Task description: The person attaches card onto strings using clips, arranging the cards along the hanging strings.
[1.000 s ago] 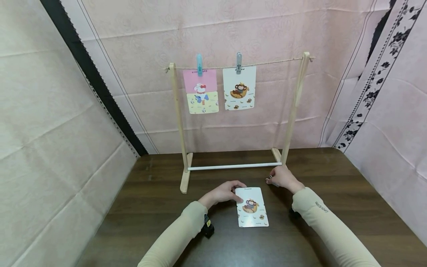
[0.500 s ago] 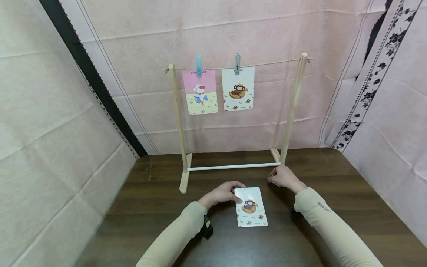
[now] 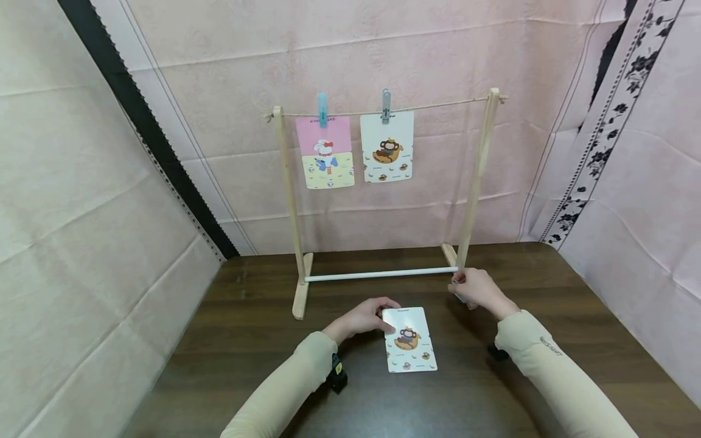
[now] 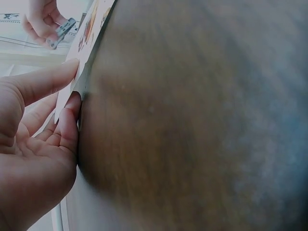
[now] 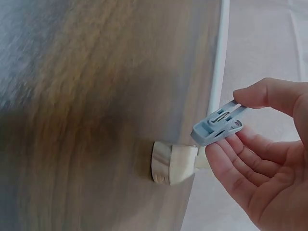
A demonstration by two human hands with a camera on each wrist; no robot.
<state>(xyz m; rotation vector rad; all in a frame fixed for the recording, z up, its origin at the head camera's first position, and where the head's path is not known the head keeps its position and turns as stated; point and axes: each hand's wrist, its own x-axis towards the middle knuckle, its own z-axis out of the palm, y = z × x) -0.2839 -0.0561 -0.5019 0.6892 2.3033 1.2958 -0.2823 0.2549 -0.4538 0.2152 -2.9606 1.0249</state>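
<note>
My left hand (image 3: pixel 366 317) pinches the upper left edge of a white card (image 3: pixel 409 356) with a cartoon monkey on it, thumb on top and fingers beneath. In the left wrist view the card (image 4: pixel 89 36) shows nearly edge-on. My right hand (image 3: pixel 482 289) is by the foot of the rack's right post. Between its thumb and fingers it holds a grey-blue clothespin (image 5: pixel 216 126), seen clearly in the right wrist view. On the rack's string, a light blue clothespin (image 3: pixel 322 109) holds a pink-and-yellow card (image 3: pixel 327 164), and a grey clothespin (image 3: pixel 386 107) holds another monkey card (image 3: pixel 383 170).
A wooden rack (image 3: pixel 475 182) with a string across its top and a white bar (image 3: pixel 378 275) low down stands at the back of the brown table (image 3: pixel 246 365). Pale cloth (image 3: pixel 219 91) hangs behind it and along both sides.
My right hand has shifted slightly to the right with the clothespin, and its wrist has turned a little. My left hand still holds the card in nearly the same place.
</note>
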